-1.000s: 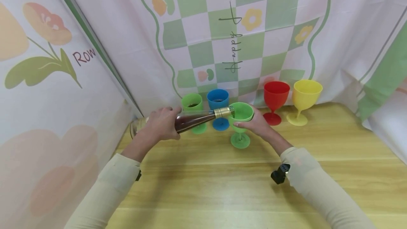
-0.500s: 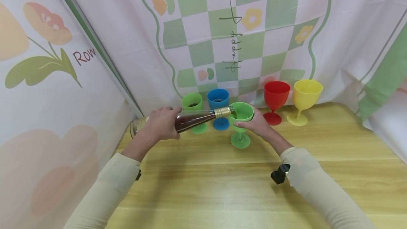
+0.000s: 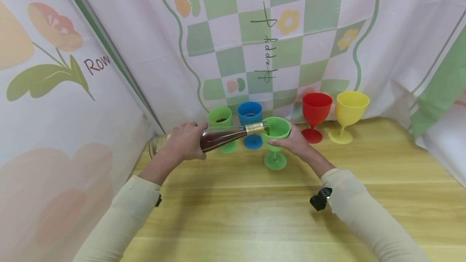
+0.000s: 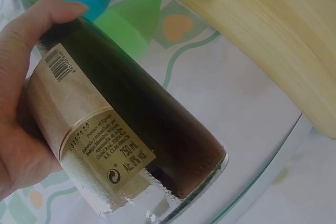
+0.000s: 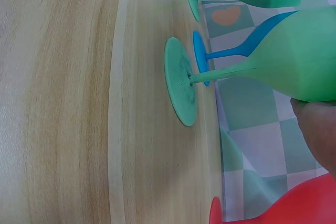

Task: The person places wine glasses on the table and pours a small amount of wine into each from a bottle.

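Observation:
My left hand [image 3: 185, 141] grips a labelled glass wine bottle [image 3: 223, 137] round its body, tilted nearly level with the neck to the right. Dark liquid shows inside the bottle, and its mouth lies at the rim of a green goblet [image 3: 279, 127]. My right hand [image 3: 294, 142] holds that goblet by the bowl, fingers behind it and thumb in front. In the right wrist view the goblet's round foot [image 5: 181, 82] is close over the wooden table. The left wrist view shows the bottle's back label [image 4: 113, 150] and base, with my thumb across the glass.
Behind the bottle stand another green goblet [image 3: 220, 113] and a blue goblet [image 3: 249, 110], both with dark liquid inside. A red goblet [image 3: 316, 110] and a yellow goblet [image 3: 350, 110] stand to the right. A printed curtain [image 3: 284, 51] hangs along the back of the wooden table [image 3: 236, 213].

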Demonstrator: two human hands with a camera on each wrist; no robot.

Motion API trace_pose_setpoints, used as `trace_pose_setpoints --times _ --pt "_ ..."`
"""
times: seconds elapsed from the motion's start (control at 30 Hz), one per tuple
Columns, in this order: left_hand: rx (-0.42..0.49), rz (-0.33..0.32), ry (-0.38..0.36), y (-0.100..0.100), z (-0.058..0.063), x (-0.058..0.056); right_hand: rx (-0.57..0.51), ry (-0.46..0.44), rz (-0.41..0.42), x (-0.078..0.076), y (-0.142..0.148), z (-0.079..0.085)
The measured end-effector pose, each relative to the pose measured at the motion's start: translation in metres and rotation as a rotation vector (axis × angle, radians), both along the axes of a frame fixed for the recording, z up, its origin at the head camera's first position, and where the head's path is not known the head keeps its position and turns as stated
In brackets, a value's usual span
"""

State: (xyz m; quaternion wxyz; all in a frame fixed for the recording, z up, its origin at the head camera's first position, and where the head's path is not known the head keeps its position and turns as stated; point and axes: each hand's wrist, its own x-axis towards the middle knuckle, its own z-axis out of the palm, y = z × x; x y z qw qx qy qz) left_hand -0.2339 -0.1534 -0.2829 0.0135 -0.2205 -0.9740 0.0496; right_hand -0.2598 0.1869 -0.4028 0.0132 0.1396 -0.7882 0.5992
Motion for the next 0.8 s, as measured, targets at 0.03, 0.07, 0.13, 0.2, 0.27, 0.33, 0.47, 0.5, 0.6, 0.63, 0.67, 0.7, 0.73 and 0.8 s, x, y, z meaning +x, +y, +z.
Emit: trace_pose_setpoints --times 0.03,0.07,0.13,0.2,0.27,0.33,0.47,0.5,0.6,0.63,0.67,0.7,0.73,0.8 --pt "0.0 0.001 -0.002 0.0001 0.0001 0.0001 0.001 0.0 0.0 0.0001 0.0 0.0" --pt "0.0 0.001 -0.003 0.0001 0.0001 0.0002 0.002 0.001 0.0 0.0 0.0 -0.0001" --pt "0.003 0.001 -0.004 0.0001 0.0 0.0005 0.003 0.004 0.002 0.0004 0.0 -0.0001" --pt "0.007 0.001 -0.001 0.0002 -0.0001 0.0008 0.0 0.005 0.004 0.0004 0.0 -0.0002" --pt "0.012 0.0 -0.001 0.0003 -0.0004 0.0011 -0.004 0.006 0.005 0.0002 -0.0001 -0.0002" --pt "0.015 0.001 -0.004 0.0002 -0.0006 0.0015 -0.008 0.005 0.006 0.0 -0.0003 -0.0002" --pt "0.019 0.003 -0.01 -0.0002 -0.0003 0.002 -0.01 0.001 0.005 -0.0004 -0.0007 0.0" --pt "0.019 0.004 -0.01 -0.0002 -0.0004 0.002 -0.009 0.001 0.004 -0.0003 -0.0008 0.0001" --pt "0.021 0.0 -0.005 -0.0004 0.0 0.0018 -0.002 0.002 -0.003 0.0001 -0.0007 0.0004" --pt "0.021 -0.002 -0.004 -0.0005 0.0 0.0017 0.001 0.002 -0.005 0.0001 -0.0006 0.0004" --pt "0.021 -0.003 -0.003 -0.0005 0.0 0.0017 0.003 0.002 -0.006 0.0002 -0.0004 0.0004" --pt "0.021 -0.004 -0.003 -0.0005 0.0 0.0016 0.005 0.004 -0.005 0.0006 -0.0004 0.0006" --pt "0.021 -0.004 -0.002 -0.0004 0.0 0.0014 0.006 0.004 -0.006 0.0005 -0.0001 0.0005" --pt "0.019 -0.003 -0.002 -0.0003 0.0 0.0012 0.002 0.005 -0.003 0.0001 0.0001 0.0002"
